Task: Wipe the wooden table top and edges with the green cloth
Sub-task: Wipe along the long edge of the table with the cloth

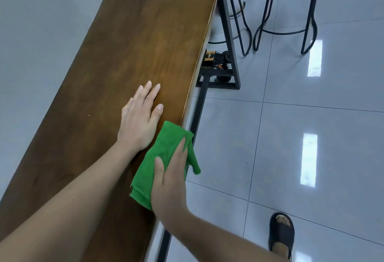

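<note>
1. A long wooden table ran from the bottom of the view up to the top, with a grey wall along its left edge
2. The left hand lay flat on the table top, palm down, near the right edge
3. Its fingers were straight and close together, and the thumb stuck out a little to the right
4. That hand held nothing
5. The green cloth was folded and sat right on the table's right edge, just below the left hand and touching it
6. Part of the cloth lay on the table top and one corner hung down over the edge
7. The right hand pressed down on the cloth from above
8. Its thumb lay on top of the cloth, and one finger showed on the part at the edge
9. The other fingers were hidden, so I could not tell if they curled under the edge
10. Under the table were black metal legs and a small yellow and black toy truck on the floor
11. Black stools stood on the shiny grey tile floor well past the right edge
12. A foot in a black sandal stood on the floor near the bottom right corner of the view
</note>
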